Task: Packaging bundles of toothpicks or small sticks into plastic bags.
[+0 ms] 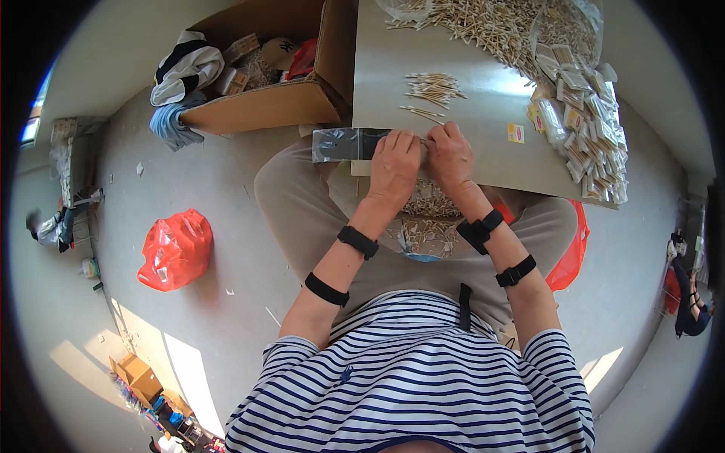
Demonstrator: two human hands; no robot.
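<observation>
At the table's near edge, my left hand (396, 162) is closed on a flat, clear plastic sleeve (343, 145) with a dark strip in it; the sleeve sticks out to the left. Close beside it, my right hand (451, 157) has its fingers pinched together. What they hold is too small and covered to make out. Just beyond my hands lie a small pile of cotton swabs (432, 89) and a few loose swabs (423, 114). A small yellow card (516, 134) rests to the right on the metal-topped table (483, 98).
A big heap of swabs (483, 26) covers the table's far side. Filled swab packs (593, 151) pile along its right edge. More swabs (430, 200) lie between my legs. An open cardboard box (264, 109) stands at left, a red plastic bag (176, 249) on the floor.
</observation>
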